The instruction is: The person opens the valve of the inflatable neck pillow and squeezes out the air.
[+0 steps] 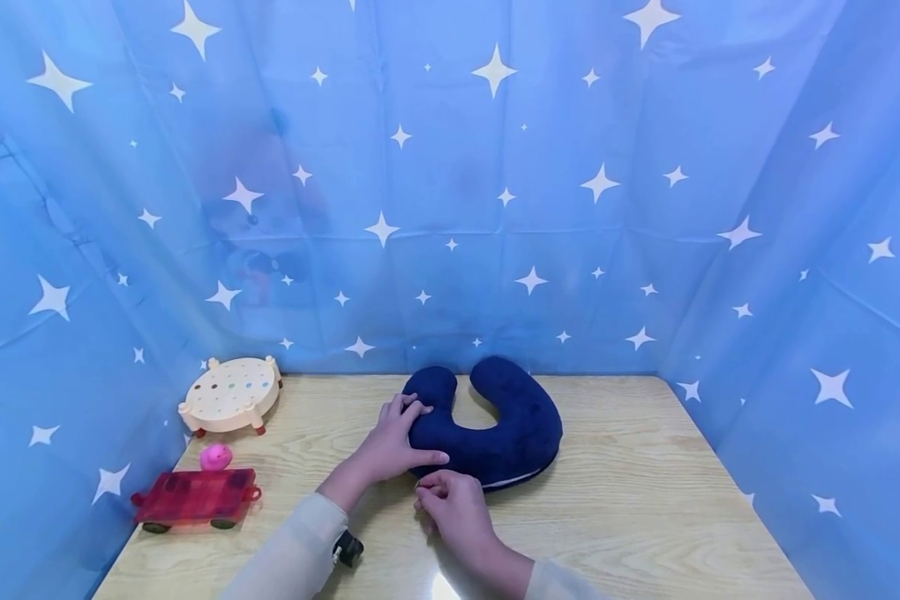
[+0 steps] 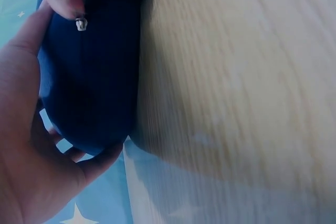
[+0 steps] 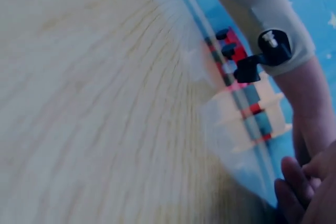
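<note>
The left sleeve (image 1: 292,546) and right sleeve (image 1: 562,581) lie nearest the head camera, at its bottom edge. Beyond the right one, the right hand (image 1: 459,512) has its thumb and forefinger closed together in a pinch, apparently on the pull of a zip (image 2: 81,24), whose metal slider shows just below the fingertips in the left wrist view. The left hand (image 1: 393,446), just ahead and to the left, is spread wide and grips one end of the pillow (image 1: 506,437), fingers bent over the outer side, thumb along the near side. The navy U-shaped pillow rests on the table (image 1: 645,483) beneath the left hand and directly ahead of the right, its opening facing away. A pale strip (image 1: 513,479) runs along its near edge, to the right of the right hand.

The step in hand looks to be working the zip. A further pull would call for a firm pinch in line with the seam, the left hand bracing the pillow against the drag.

Well to the left of both hands are a red cart (image 1: 202,497), a pink toy (image 1: 216,457) just behind it, and a cream stool (image 1: 228,398) farther back.

The pull tab is hidden by the right fingers, and whether the pale strip is a gap or only tape is hard to tell. The right wrist view cuts the right hand off at its corner and misses the zip.
</note>
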